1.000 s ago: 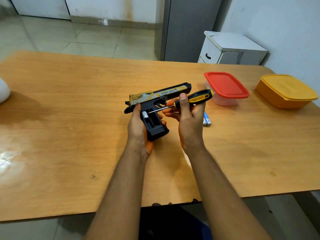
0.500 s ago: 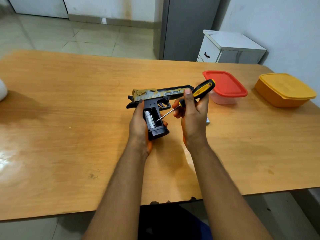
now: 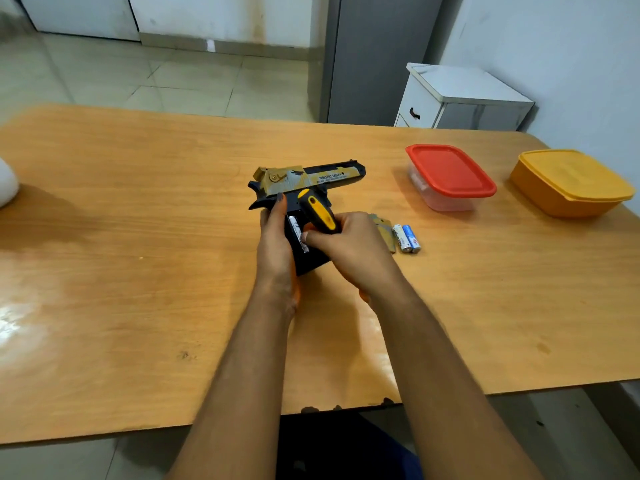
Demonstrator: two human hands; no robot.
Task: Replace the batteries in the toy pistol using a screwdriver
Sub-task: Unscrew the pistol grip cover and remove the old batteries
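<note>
The screwdriver (image 3: pixel 320 213) shaft and tip are hidden behind the right hand (image 3: pixel 349 247); only the handle shows. The toy pistol (image 3: pixel 308 181) grip is largely covered by both hands, and the left hand (image 3: pixel 277 244) conceals its 9 o'clock side. One battery (image 3: pixel 295 228) in the open grip is partly visible; its label is too small to read. At 9 o'clock, a white object (image 3: pixel 7 183) is cut off by the frame edge. Contents of the red-lidded container (image 3: pixel 450 174) at 2 o'clock are indistinct.

Both forearms outstretched — left hand (image 3: pixel 275 244), right hand (image 3: pixel 349 251) gripping.
</note>
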